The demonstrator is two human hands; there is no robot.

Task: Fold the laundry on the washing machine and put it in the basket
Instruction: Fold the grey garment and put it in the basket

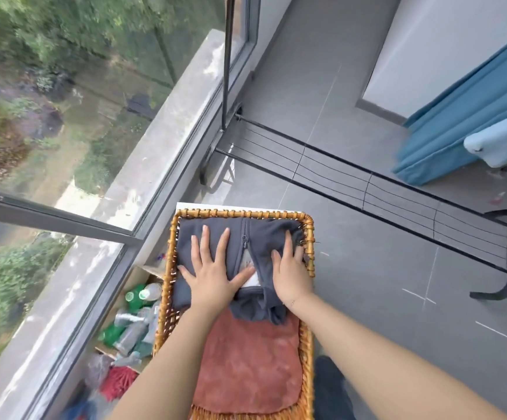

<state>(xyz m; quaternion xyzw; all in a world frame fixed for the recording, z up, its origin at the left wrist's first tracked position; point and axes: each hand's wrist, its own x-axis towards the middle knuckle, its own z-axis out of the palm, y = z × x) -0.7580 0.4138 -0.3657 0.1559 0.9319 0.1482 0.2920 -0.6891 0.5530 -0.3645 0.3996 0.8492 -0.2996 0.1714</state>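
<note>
We stand over the wicker basket (307,353), the largest thing under our hands, its woven rim rising on all four sides and walling in the laundry. A rust-coloured towel (247,368) lies flat in its near half. In the far half sits the grey zip-up garment (264,237), folded, its edge overlapping the towel.

Our left hand (212,275) lies on the garment's left side with fingers spread and straight, pressing down and holding nothing. Our right hand (290,275) lies flat on its right side beside the rim, fingers also extended; both press, neither grips.

The garment looks soft, thick and light, likely fleece, so we judge it will spring up and lose its fold unless patted down. If we must lift it, we would slide flat hands under the folded edges, not pinch the zipper (245,241), which is stiff and gapes open near the middle.

Room inside is tight: the rim hems in our right fingers, and loose wicker ends could snag cloth. Upward the way is free. Bottles (138,310) crowd the floor to the left.
</note>
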